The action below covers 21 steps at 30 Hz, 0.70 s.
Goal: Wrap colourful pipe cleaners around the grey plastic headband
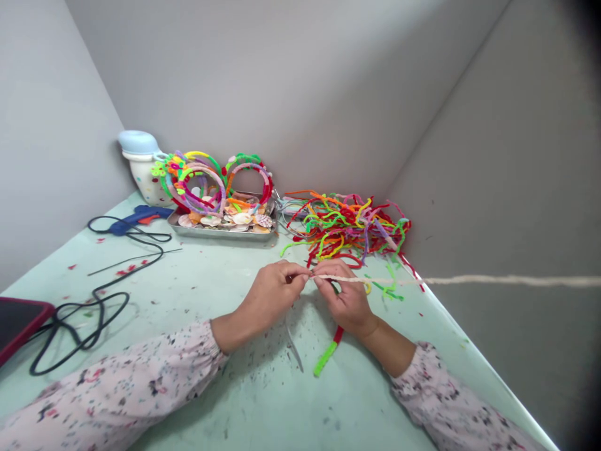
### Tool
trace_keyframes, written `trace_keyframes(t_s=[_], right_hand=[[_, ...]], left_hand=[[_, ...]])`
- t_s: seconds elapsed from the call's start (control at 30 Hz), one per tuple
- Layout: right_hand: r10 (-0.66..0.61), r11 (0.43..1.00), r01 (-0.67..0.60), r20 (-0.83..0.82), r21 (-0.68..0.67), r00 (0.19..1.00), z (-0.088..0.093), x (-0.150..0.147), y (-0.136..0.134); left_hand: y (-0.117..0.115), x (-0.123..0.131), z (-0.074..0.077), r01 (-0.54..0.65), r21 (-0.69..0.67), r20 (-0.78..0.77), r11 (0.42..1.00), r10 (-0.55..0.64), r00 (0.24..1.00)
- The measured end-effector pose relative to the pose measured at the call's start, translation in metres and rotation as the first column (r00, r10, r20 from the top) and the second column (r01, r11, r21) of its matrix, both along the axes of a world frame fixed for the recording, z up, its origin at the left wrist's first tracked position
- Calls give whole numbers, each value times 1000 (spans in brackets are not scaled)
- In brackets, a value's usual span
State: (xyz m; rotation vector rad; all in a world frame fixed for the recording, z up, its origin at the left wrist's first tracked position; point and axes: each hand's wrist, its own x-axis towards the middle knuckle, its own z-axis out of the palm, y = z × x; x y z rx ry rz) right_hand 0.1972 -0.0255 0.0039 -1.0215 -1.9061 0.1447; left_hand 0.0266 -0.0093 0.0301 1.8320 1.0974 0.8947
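Note:
Near the middle of the table, my left hand (pixel 277 289) and my right hand (pixel 346 299) meet with fingertips pinched together. A long whitish pipe cleaner (pixel 451 280) runs from between them far out to the right, past the table edge. Below the fingers hangs a headband (pixel 325 360); one leg is wrapped in red and bright green fuzz, the other is a bare grey strip. The top of its curve is mostly hidden by my hands. Both hands close on the spot where the pipe cleaner meets the headband.
Behind lie a heap of coloured pipe cleaners (pixel 338 225) and a metal tray (pixel 220 233) with shells and finished headbands (pixel 201 188). At left are a blue glue gun (pixel 141 216), its black cord (pixel 98 294), a white jar (pixel 145 172) and a red-edged device (pixel 21 322).

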Motion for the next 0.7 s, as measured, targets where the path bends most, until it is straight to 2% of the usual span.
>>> trace_keyframes(t_s=[0.1,0.2,0.4,0.7], right_hand=[[-14,1000,14,-7,-15,1000,-1,0,1],[-40,998,38,-30,-44,999,-2,1,2],[-42,994,33,-78,-108,996,-5,2,3],[-36,995,24,-122,-101,992,-4,0,0]], left_hand=[[-2,-1,-1,1,200,-94,980,18,995],[-4,-2,-2,15,309,-167,951,38,985],[-7,-1,-2,19,343,-227,939,63,972],[-8,-2,-3,21,405,-203,914,67,977]])
